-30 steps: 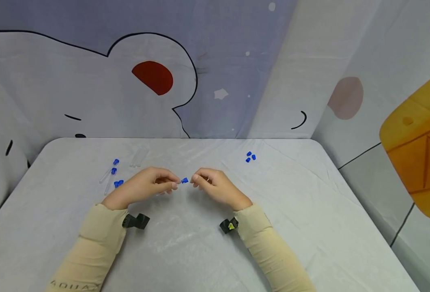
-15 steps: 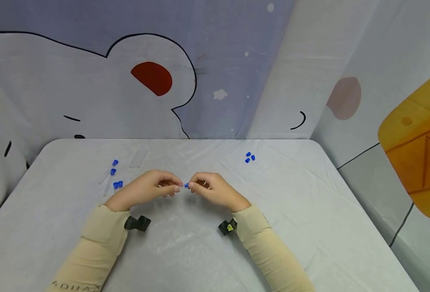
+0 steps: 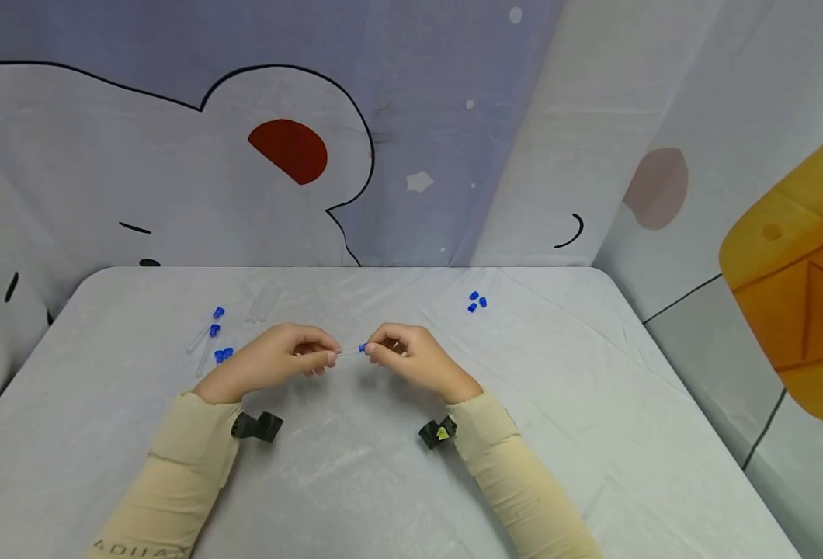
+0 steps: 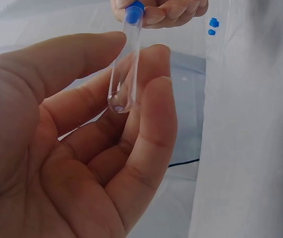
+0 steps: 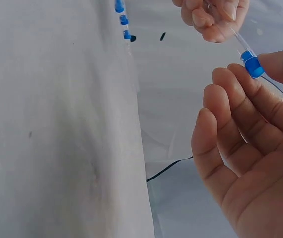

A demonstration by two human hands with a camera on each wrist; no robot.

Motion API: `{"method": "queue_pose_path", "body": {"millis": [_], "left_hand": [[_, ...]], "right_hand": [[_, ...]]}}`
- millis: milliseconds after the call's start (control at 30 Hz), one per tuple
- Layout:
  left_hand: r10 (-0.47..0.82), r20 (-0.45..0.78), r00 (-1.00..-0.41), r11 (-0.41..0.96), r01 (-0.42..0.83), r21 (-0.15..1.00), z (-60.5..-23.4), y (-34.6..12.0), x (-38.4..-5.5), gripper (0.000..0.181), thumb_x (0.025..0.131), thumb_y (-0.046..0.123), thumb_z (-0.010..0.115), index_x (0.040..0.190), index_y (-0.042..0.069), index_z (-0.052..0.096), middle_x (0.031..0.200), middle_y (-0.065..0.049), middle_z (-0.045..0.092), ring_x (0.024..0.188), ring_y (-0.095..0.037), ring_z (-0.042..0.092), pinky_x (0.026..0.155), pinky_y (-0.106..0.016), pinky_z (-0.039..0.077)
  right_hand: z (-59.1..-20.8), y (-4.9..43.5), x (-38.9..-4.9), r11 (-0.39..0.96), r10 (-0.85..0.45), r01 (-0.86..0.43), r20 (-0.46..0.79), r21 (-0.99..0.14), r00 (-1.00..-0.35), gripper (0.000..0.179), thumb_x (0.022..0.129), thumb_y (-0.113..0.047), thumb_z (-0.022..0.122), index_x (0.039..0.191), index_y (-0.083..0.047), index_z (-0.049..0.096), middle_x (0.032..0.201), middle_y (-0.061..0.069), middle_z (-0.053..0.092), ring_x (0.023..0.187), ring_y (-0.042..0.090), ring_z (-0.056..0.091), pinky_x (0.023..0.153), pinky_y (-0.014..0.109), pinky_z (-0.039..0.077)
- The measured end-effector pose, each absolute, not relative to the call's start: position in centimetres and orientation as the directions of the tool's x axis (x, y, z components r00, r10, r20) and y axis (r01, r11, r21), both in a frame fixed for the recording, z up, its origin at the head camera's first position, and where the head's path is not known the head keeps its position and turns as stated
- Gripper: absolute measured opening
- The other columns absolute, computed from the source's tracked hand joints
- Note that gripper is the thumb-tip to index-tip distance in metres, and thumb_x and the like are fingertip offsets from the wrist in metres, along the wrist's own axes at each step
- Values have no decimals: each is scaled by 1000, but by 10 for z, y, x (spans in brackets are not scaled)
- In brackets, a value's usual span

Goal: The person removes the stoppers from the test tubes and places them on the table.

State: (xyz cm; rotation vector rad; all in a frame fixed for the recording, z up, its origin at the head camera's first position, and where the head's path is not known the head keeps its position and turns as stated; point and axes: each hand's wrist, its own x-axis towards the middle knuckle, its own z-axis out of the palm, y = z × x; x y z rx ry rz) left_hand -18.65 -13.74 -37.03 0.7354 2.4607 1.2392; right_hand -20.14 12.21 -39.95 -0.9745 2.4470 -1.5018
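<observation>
A clear test tube [image 4: 125, 74] with a round bottom runs between the two hands above the table. My left hand [image 3: 291, 355] pinches its body between thumb and fingers. The blue cap [image 5: 252, 65] sits at the tube's other end, its narrower part inside the mouth. My right hand [image 3: 411, 359] pinches that cap between thumb and index finger, its other fingers loosely bent. In the left wrist view the tube looks empty. The head view shows a short length of tube between the hands; the left fingers hide the rest.
Several tubes with blue caps [image 3: 214, 331] lie on the white table [image 3: 383, 481], left of my left hand. Uncapped clear tubes [image 3: 263, 304] lie farther back. Three loose blue caps [image 3: 473, 307] are at the back right. A printed cloth wall [image 3: 439, 194] rises behind the table.
My right hand was apart from the blue cap and now pinches it. My left hand has shifted slightly left, so more of the tube shows between the hands.
</observation>
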Motion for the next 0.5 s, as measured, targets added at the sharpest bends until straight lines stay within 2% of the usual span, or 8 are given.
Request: {"method": "queue_pose_path", "body": {"millis": [333,500], "left_hand": [[547,1,-837,476,311,823,-367,-139,-185,24,101,21,66,115,2,73,92,-9,71,86,-28,69,80,-47,56],[557,23,-830,463,334,821,-368,-140,-186,23,101,19,66,116,2,73,94,-9,72,87,-29,69,79,-40,56]], "right_hand": [[-401,121,-202,261,-600,-480,249,-838,-761,17,103,-13,62,99,2,69,85,4,69,79,14,63,71,30,54],[-401,122,-202,228,-614,-475,252,-850,-748,16,102,-11,61,99,3,69,85,5,68,78,14,62,73,30,54]]}}
